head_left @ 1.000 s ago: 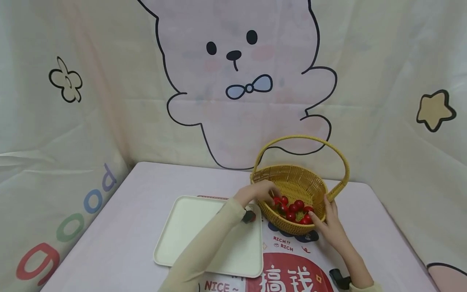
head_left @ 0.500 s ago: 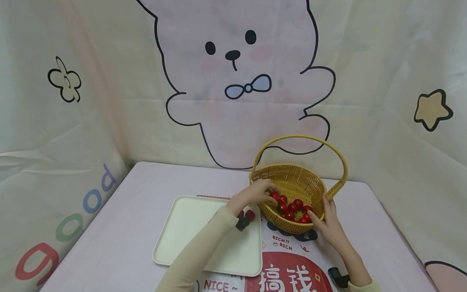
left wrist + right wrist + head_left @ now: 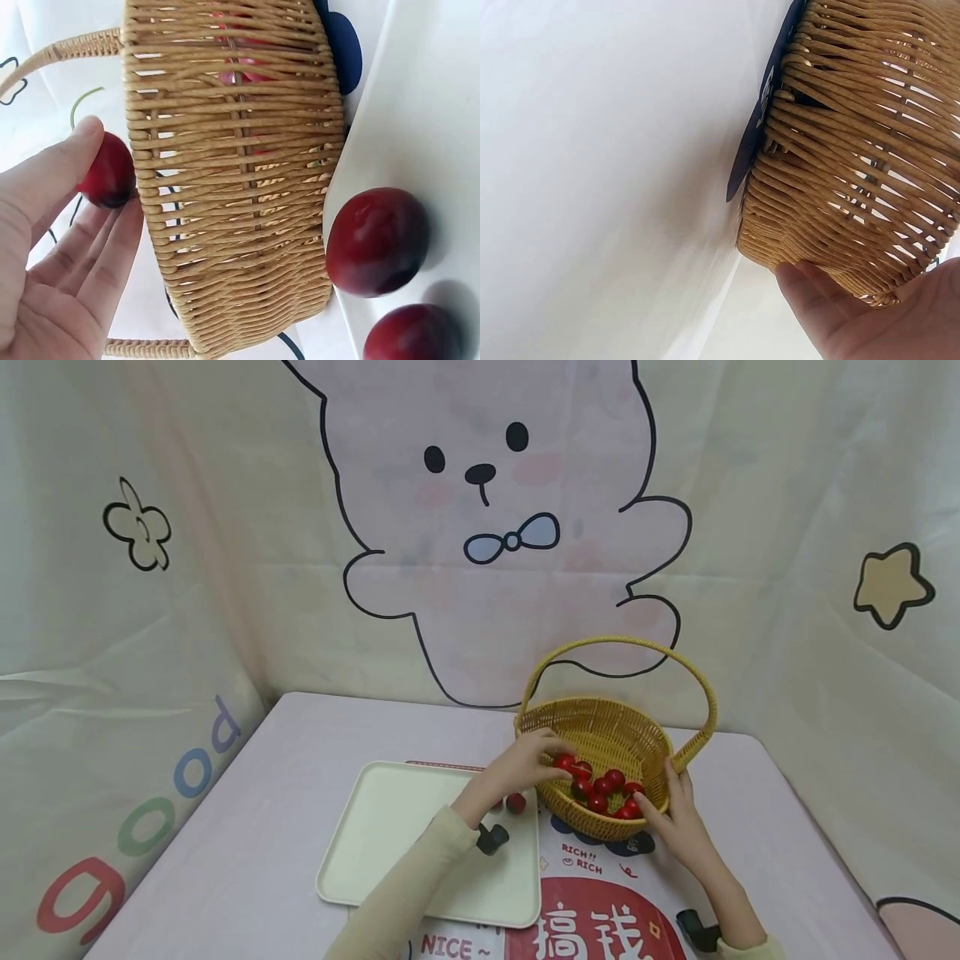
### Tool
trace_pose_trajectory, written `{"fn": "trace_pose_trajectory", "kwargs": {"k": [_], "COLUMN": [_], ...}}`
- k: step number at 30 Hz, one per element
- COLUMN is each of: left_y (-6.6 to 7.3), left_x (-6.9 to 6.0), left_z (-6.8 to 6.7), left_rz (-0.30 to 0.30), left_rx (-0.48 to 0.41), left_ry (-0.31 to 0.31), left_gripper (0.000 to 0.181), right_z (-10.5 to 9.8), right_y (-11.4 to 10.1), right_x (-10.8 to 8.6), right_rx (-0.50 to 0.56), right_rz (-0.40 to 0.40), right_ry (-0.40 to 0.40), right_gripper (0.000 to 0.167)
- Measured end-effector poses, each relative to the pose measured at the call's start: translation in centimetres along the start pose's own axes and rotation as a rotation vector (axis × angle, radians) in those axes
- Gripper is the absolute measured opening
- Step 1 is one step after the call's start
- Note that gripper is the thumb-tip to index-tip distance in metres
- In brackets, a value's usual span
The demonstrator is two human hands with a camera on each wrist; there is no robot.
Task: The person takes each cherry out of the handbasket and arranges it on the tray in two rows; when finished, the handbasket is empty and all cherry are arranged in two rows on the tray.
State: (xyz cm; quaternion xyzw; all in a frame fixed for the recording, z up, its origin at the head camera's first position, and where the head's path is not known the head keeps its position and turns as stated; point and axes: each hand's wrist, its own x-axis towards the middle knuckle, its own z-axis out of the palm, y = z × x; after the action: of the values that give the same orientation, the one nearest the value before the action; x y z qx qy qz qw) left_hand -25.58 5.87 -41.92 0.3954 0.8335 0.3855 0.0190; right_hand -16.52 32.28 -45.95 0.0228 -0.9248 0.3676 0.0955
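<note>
With thumb and fingers, my left hand (image 3: 525, 764) pinches a dark red cherry (image 3: 110, 171) with a thin green stem, just at the rim of the wicker basket (image 3: 600, 724). More red cherries (image 3: 597, 802) lie in the near part of that basket. At its right side, my right hand (image 3: 681, 831) grips the wall, thumb over the rim and fingers along the outside; the fingertips (image 3: 804, 289) touch the weave in the right wrist view. Two cherries (image 3: 377, 241) rest on the white tray (image 3: 390, 835), partly hidden by my left wrist in the head view.
The basket's tall arched handle (image 3: 615, 642) rises above both hands. A printed mat (image 3: 592, 910) lies under the tray and basket on the pale table (image 3: 247, 827). A curtain (image 3: 480, 610) with a bear drawing hangs behind the table.
My left hand has drawn slightly left, toward the basket's rim, with its wrist shifting left and nearer. The two tray cherries came into view. My right hand stays put on the basket.
</note>
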Motion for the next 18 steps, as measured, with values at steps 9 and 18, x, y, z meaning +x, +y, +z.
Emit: {"fn": "trace_pose_trajectory", "kwargs": {"k": [9, 18], "left_y": [0.6, 0.3], "left_x": [-1.7, -3.4], "left_z": [-0.7, -1.5], "left_rz": [0.035, -0.005], "left_rx": [0.002, -0.022], "left_ry": [0.096, 0.131], "left_gripper": [0.033, 0.033], "right_z": [0.1, 0.0], "right_y": [0.1, 0.0], "right_x": [0.0, 0.0], "right_rx": [-0.007, -0.011], "right_rz": [0.001, 0.002], "right_ry": [0.004, 0.003], "right_gripper": [0.088, 0.087]}}
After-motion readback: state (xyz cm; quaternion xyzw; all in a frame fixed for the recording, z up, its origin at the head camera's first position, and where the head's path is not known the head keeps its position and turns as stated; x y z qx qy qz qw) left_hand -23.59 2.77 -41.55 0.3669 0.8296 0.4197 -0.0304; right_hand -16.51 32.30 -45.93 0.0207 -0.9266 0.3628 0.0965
